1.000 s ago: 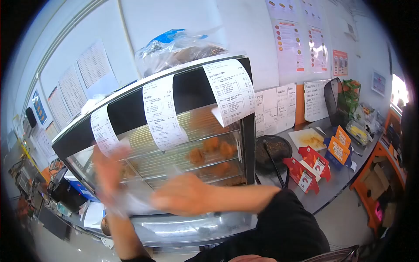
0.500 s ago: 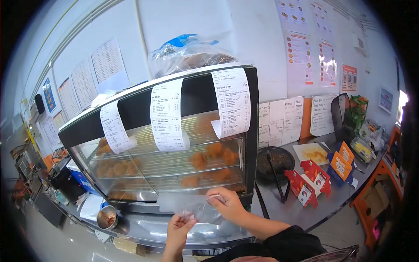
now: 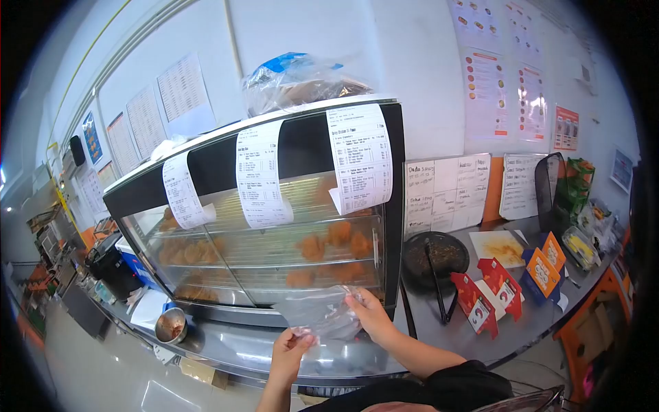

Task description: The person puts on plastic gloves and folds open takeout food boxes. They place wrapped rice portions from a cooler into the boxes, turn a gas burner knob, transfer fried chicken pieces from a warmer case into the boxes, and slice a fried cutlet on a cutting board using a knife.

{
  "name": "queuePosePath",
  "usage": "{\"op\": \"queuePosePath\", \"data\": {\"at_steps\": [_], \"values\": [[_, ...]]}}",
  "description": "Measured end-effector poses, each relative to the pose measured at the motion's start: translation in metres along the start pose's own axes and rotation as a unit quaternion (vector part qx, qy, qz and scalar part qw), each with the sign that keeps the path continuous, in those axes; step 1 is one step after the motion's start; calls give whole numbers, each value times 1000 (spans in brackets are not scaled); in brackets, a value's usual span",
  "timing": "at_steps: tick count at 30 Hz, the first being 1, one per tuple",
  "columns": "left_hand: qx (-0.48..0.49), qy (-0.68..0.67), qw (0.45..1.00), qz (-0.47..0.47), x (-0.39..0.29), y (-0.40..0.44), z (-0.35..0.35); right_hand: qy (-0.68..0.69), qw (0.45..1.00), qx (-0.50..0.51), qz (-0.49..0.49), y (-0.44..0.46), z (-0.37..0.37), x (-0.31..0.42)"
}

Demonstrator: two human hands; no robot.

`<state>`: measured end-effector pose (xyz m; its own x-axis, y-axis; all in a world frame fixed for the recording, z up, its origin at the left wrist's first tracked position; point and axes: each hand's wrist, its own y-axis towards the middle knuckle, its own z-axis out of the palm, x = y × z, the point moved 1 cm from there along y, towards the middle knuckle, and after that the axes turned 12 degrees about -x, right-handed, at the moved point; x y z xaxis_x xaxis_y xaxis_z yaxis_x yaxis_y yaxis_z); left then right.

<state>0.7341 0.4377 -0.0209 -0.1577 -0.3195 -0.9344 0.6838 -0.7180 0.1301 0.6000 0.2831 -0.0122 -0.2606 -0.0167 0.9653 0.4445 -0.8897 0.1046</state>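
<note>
A clear plastic bag (image 3: 321,312) is stretched between my two hands, over the counter edge in front of the display case. My left hand (image 3: 291,347) pinches its lower left edge between thumb and fingers. My right hand (image 3: 371,314) grips the upper right side, thumb on top. Just behind the bag stands the glass-fronted warming case (image 3: 261,314), with pieces of fried chicken (image 3: 312,247) on its wire racks. Three printed receipts (image 3: 263,175) hang down over the front of the case.
To the right on the counter are a dark pan (image 3: 439,264) with black tongs (image 3: 439,292) across it, red cartons (image 3: 486,295), blue and orange boxes (image 3: 546,268) and a stained white board (image 3: 497,248). A metal bowl (image 3: 170,325) sits left, near the counter edge.
Both hands have shifted slightly right with the bag, which now looks more spread out. The head view has turned a little.
</note>
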Motion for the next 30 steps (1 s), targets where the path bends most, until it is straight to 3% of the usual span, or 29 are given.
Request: {"op": "queuePosePath", "data": {"at_steps": [2, 5, 7, 10, 12, 13, 15, 19, 23, 24, 26, 30], "values": [[0, 27, 1000, -6, 5, 0, -6, 25, 1000, -14, 7, 9, -12, -16], [-2, 52, 998, -28, 7, 0, -13, -69, 996, 32, -38, 18, -30, -22], [-6, 53, 998, -45, 9, -1, -18, -145, 982, 16, -120, 18, -33, -11], [-1, 101, 995, -25, 6, -1, -13, -143, 987, 18, -70, 7, -33, 14], [-58, -48, 994, -74, 6, -6, 3, -94, 992, 4, -88, 10, -31, 1], [-60, -49, 994, -75, 11, -8, 2, -44, 993, -12, -105, 12, -32, -7], [41, 42, 992, -110, 31, -11, -4, -38, 995, 0, -88, 15, -35, -20], [-30, -23, 990, -133, 62, -11, -18, -68, 994, -2, -80, 10, -42, -26], [-21, -81, 983, -162, 51, -23, 5, -71, 996, -10, -55, 7, -49, -38], [-21, -82, 983, -163, 52, -24, 4, -47, 998, -18, -47, 7, -50, -38], [81, 19, 989, -124, 56, -25, 0, -23, 999, -26, -40, 6, -50, -40], [34, 16, 985, -169, 79, -21, -16, -31, 999, -33, -5, 5, -57, -51]]}}
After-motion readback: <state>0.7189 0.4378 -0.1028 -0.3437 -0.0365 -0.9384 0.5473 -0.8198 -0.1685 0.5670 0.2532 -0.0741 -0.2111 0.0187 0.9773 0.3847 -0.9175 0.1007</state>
